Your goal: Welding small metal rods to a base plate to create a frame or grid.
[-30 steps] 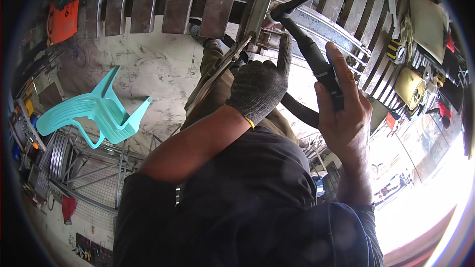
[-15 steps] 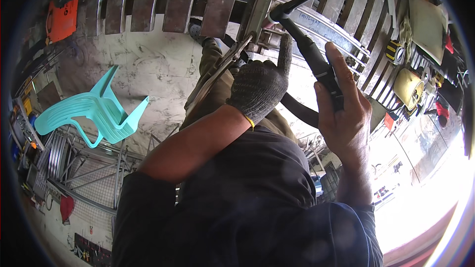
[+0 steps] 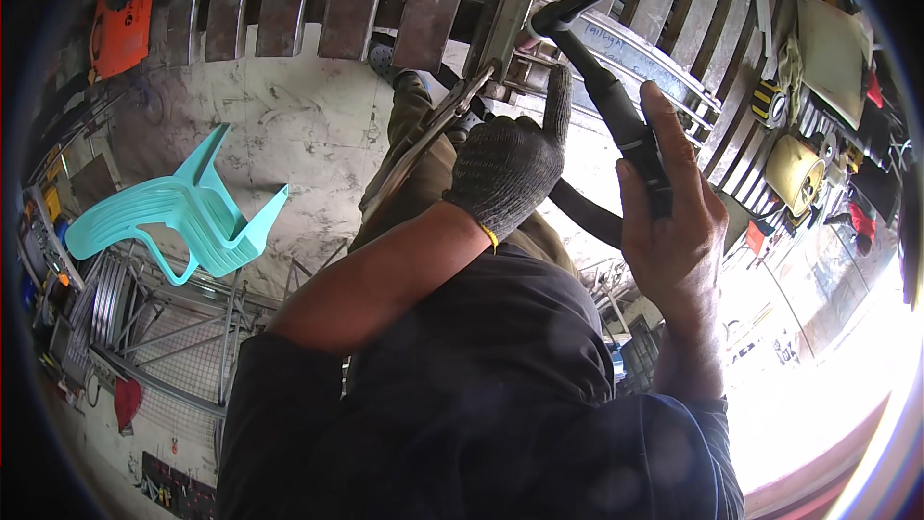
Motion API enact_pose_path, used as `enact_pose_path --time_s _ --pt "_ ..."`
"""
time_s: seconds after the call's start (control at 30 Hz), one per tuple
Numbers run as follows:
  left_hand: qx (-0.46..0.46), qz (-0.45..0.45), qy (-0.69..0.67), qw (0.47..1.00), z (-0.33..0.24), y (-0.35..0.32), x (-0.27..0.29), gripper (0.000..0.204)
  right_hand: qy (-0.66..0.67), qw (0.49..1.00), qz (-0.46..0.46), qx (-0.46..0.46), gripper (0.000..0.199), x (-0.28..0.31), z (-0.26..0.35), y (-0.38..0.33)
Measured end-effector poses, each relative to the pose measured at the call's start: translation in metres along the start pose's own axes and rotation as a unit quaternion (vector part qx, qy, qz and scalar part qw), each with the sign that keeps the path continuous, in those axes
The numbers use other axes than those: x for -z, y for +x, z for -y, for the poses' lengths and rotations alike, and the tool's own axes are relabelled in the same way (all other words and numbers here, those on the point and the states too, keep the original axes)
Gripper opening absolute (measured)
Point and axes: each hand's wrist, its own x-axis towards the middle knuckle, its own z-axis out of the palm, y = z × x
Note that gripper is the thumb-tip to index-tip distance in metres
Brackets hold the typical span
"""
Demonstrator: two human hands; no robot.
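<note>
A black TIG welding torch [image 3: 609,96] lies in my bare right hand [image 3: 676,221], thumb and fingers along its handle. Its long back cap points to the upper right, and its pale pinkish nozzle [image 3: 526,39] sits close to a rectangular metal piece [image 3: 506,27]. My left hand [image 3: 507,166] wears a dark knit glove. Its index finger stretches up beside that metal piece while the other fingers are curled; whatever they hold is hidden. Just left of the glove, a long grey metal clamp [image 3: 429,130] runs diagonally up to the metal piece.
Metal slats [image 3: 358,5] form the bench top ahead. A flat bar with handwriting [image 3: 630,53] lies across them. A turquoise plastic chair [image 3: 192,207] stands on the left, above the pale floor [image 3: 298,120]. At the right are a tape measure [image 3: 767,102] and a yellowish round container [image 3: 795,173].
The torch and both hands sit very slightly further right in the picture. Their grips and poses look the same.
</note>
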Motion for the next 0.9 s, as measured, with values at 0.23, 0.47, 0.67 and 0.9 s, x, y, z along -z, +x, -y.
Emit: enact_pose_path --time_s 0.23,0.47,0.67,0.9 --pt "-0.027 -0.076 -0.028 0.996 0.001 0.000 0.005 0.028 -0.002 1.000 0.013 -0.018 0.065 0.002 0.001 -0.001" --pt "-0.023 -0.064 -0.033 0.997 0.001 -0.001 0.001 0.060 -0.005 1.000 0.013 -0.007 0.065 0.002 0.004 0.000" --pt "0.003 0.000 -0.025 1.000 0.001 0.000 0.004 0.076 -0.008 0.997 0.050 -0.057 0.064 0.003 0.007 0.000" --pt "-0.006 -0.005 0.027 1.000 0.000 0.000 0.004 0.075 -0.023 0.998 0.048 -0.039 0.063 0.004 0.008 0.000"
